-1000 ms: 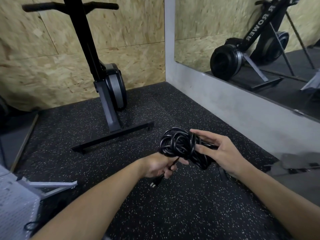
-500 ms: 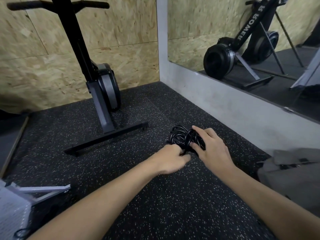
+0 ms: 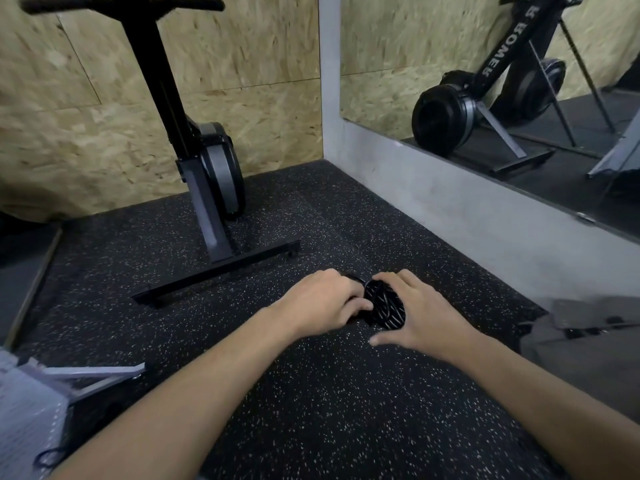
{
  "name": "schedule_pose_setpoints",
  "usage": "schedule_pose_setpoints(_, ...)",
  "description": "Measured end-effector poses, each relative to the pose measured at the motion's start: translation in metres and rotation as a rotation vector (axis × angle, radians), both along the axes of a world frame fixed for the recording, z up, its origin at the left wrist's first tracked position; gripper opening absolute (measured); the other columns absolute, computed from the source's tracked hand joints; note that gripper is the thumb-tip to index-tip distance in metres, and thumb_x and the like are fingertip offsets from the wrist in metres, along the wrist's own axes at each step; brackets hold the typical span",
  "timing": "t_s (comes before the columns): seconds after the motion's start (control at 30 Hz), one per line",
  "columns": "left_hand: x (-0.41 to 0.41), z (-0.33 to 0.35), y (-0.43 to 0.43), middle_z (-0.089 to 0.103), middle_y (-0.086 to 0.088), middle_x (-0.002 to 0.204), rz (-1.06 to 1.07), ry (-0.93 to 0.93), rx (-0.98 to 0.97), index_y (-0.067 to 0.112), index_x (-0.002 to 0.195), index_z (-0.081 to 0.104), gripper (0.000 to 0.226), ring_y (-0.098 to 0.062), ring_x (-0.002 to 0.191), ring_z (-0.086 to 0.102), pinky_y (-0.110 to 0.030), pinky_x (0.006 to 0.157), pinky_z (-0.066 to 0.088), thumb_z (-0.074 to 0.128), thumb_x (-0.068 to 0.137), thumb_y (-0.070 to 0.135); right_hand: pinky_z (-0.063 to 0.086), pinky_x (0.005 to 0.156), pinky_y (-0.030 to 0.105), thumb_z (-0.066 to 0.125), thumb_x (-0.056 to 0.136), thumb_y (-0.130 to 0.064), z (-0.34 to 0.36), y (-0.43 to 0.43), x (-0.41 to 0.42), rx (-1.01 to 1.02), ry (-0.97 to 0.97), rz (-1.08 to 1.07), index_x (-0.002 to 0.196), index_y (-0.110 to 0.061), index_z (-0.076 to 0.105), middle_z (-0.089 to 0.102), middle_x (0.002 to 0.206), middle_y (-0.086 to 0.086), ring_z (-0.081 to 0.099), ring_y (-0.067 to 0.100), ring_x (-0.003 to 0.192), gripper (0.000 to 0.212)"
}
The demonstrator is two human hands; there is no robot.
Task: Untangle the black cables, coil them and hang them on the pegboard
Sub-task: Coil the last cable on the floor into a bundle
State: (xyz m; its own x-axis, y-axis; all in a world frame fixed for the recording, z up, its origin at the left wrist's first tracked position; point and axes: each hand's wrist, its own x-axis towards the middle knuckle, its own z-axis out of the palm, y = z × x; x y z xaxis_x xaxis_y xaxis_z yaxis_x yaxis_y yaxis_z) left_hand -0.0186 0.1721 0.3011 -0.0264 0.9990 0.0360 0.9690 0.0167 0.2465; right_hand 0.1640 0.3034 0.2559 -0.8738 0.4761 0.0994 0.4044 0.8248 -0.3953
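- The left hand [image 3: 325,303] is curling its fingers onto the left edge of the black cables [image 3: 386,306], gripping strands there.
- The right hand [image 3: 420,315] is clasping the bundle from the right, its fingers bending over the top and its thumb sticking out toward the person.
- The black cables are sitting as a tight, tangled bundle between the two hands, low over the speckled floor [image 3: 311,410].
- A rowing machine [image 3: 207,174] is standing upright beyond the left hand, well apart from it.
- Something grey [image 3: 588,327] is lying just right of the right hand's wrist.
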Motion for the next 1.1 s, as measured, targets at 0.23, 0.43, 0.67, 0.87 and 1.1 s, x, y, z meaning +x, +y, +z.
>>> schedule_pose_setpoints(0.23,0.01,0.012,0.0,0.07,-0.003,0.093,-0.144,0.299,-0.068,0.017,0.101,0.065,0.04,-0.025,0.084,0.067,-0.038,0.071,0.051,0.042,0.109,0.048,0.052,0.091,0.036,0.076,0.087,-0.05,-0.004,0.002,-0.007,0.233,-0.104,0.011,0.149,-0.04,0.039,0.055,0.125,-0.013,0.061,0.017,0.112,0.073)
schedule_pose_setpoints(0.43,0.002,0.017,0.0,0.061,0.008,0.088,-0.122,0.028,-0.065,0.021,0.087,0.058,0.029,-0.013,0.082,0.058,-0.034,0.073,0.047,0.056,0.105,0.043,0.037,0.108,0.045,0.064,0.086,-0.065,-0.006,0.01,0.001,0.273,-0.168,0.093,0.149,-0.044,0.037,0.058,0.122,-0.019,0.044,0.013,0.119,0.071)
schedule_pose_setpoints(0.67,-0.016,0.017,0.001,0.052,0.01,0.11,-0.118,-0.05,0.042,0.027,0.109,0.072,0.016,-0.009,0.106,0.044,-0.033,0.096,0.037,0.058,0.105,0.034,0.052,0.091,0.034,0.074,0.077,-0.059,0.009,0.02,0.015,-0.027,0.046,0.144,0.141,-0.04,0.053,0.063,0.11,-0.019,0.06,0.0,0.1,0.069)
schedule_pose_setpoints(0.87,-0.026,0.017,-0.002,0.062,0.008,0.101,-0.134,0.167,0.174,0.025,0.11,0.075,0.021,-0.012,0.101,0.052,-0.035,0.088,0.05,0.065,0.1,0.04,0.055,0.087,0.038,0.072,0.077,-0.058,0.009,0.019,0.012,0.016,-0.004,0.088,0.134,-0.048,0.052,0.061,0.104,-0.018,0.06,0.003,0.093,0.061)
schedule_pose_setpoints(1.1,-0.013,0.013,0.0,0.073,0.011,0.095,-0.013,0.091,0.222,0.024,0.097,0.077,0.022,-0.011,0.094,0.066,-0.039,0.083,0.055,0.068,0.097,0.044,0.055,0.089,0.039,0.078,0.082,-0.049,0.003,0.013,0.005,0.091,-0.071,0.036,0.143,-0.042,0.048,0.061,0.116,-0.011,0.065,0.017,0.1,0.068)
